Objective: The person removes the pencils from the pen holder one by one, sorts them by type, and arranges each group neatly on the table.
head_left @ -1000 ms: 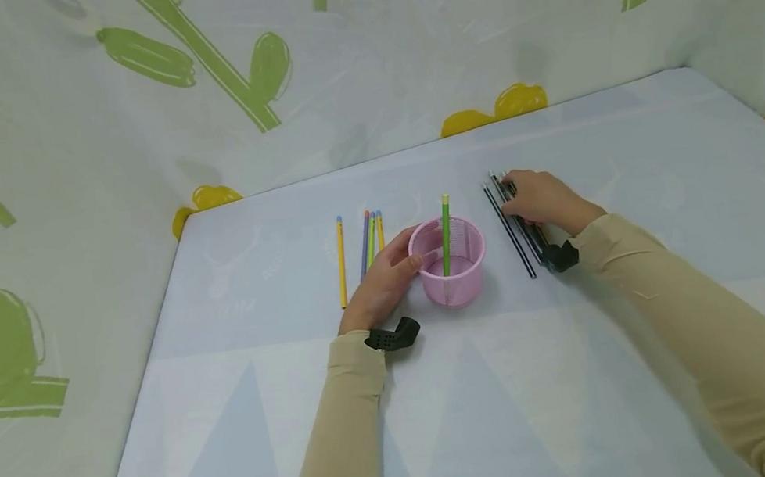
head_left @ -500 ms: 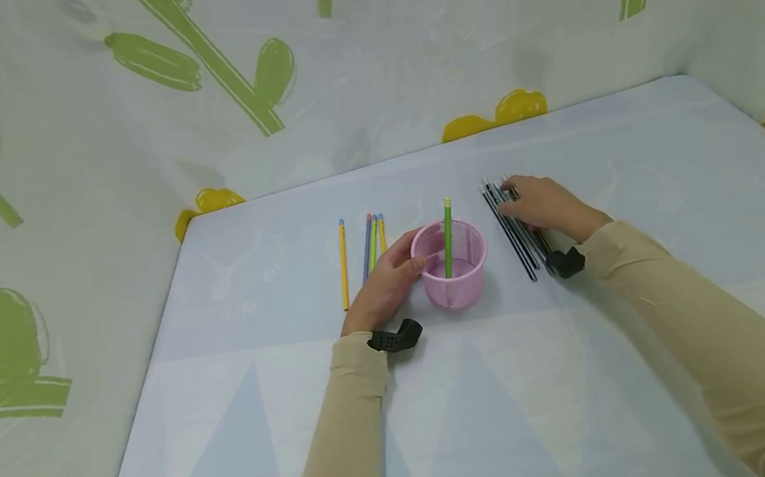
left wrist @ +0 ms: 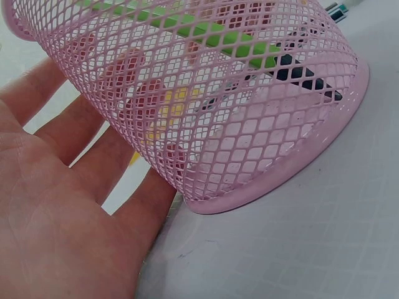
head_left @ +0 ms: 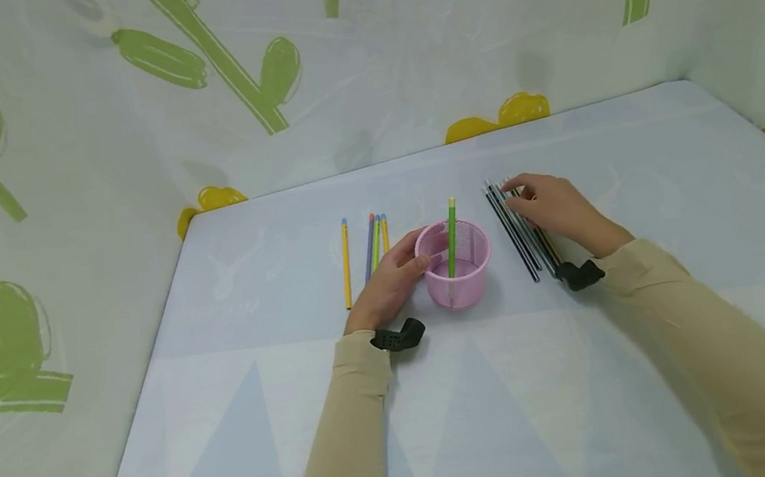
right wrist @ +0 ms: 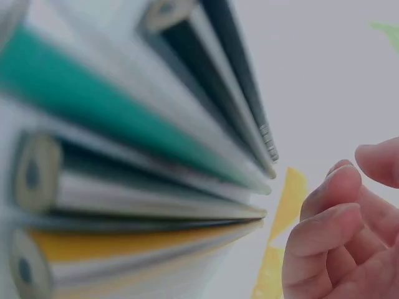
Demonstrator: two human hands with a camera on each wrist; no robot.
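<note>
My left hand (head_left: 388, 289) holds the pink mesh pencil cup (head_left: 458, 293) by its left side, thumb at the rim and fingers behind the wall. Through the mesh in the left wrist view, a green pencil (left wrist: 224, 40) with a dark end leans inside the cup. Right of the cup, several dark pencils (head_left: 513, 235) lie side by side on the table. Over their far ends hovers my right hand (head_left: 556, 207), fingers loosely bent and thumb apart. In the right wrist view nothing is between its fingers (right wrist: 324, 230); a green pencil (right wrist: 106, 93) and a yellow-orange pencil (right wrist: 124, 243) show among the dark ones.
Left of the cup lie a yellow pencil (head_left: 346, 262) and a small group of coloured pencils (head_left: 374, 239), partly behind the left hand. The table (head_left: 334, 433) meets a leaf-patterned wall covering (head_left: 376, 58) at its back and left edges.
My right hand has drawn slightly to the right and its thumb and fingers have parted. The dark pencils under it have shifted into a flatter row. The left hand and cup stay put.
</note>
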